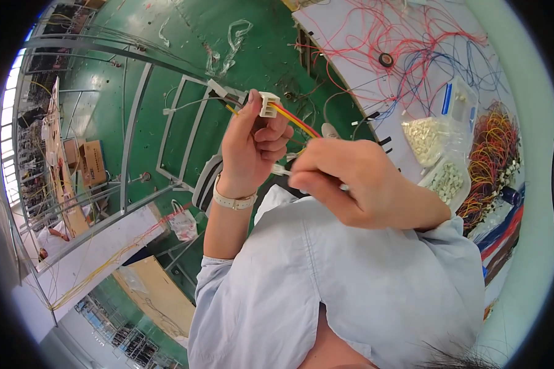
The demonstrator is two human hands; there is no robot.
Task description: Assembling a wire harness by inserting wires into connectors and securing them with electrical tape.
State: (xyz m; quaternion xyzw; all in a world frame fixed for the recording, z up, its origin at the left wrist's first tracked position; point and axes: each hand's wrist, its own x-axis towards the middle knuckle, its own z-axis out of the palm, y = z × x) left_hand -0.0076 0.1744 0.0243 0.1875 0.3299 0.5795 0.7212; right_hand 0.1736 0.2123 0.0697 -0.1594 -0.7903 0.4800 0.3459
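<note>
My left hand (252, 138) holds a white plastic connector housing (268, 105) upright between thumb and fingers. Red and yellow wires (294, 120) come out of the housing's side and run down to my right hand (360, 178). That hand is closed, with the wires passing in behind its curled fingers, so their far ends are hidden. A small white connector (281, 170) shows between the two hands, close to the right fingertips. Behind my left thumb, another white connector (216, 88) sticks out on dark leads.
On the right, a white table (375, 74) carries tangled red and blue wires, a black tape roll (385, 59), bags of small cream connectors (425, 138) and a wire bundle (495, 160). Metal frames (135, 129) stand at left on the green floor, near a cardboard box (92, 163).
</note>
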